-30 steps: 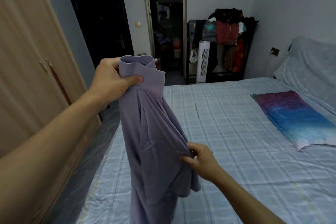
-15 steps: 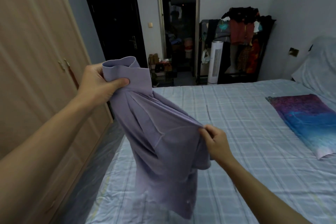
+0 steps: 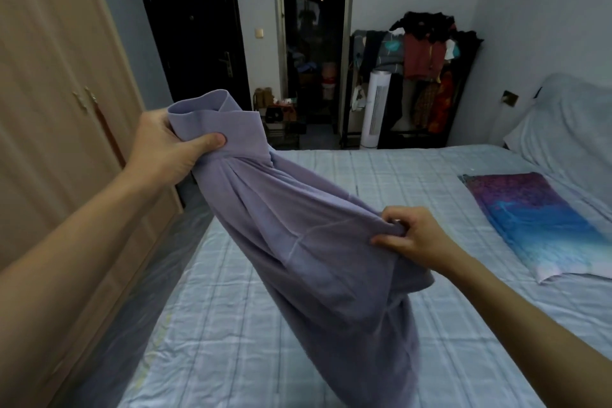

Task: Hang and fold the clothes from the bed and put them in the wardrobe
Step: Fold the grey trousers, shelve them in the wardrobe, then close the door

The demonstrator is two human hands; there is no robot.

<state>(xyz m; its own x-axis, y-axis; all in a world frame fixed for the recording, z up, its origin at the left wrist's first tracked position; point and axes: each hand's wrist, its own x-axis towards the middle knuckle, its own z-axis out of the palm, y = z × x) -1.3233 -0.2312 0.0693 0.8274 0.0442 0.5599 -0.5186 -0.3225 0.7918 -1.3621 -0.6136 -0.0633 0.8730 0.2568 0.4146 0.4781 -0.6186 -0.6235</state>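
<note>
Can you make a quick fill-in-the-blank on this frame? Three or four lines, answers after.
1. The left hand holds the purple shirt by its ____.
2. The right hand pinches the shirt's ____ color fabric.
3. The shirt is held above the ____, whose checked sheet shows beneath.
4. The blue and purple folded cloth lies to the ____ of the shirt.

Answers: collar; purple; bed; right

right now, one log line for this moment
phase: spreading shirt | left hand: grips collar | right hand: pinches lilac shirt fabric | shirt: held above bed
</note>
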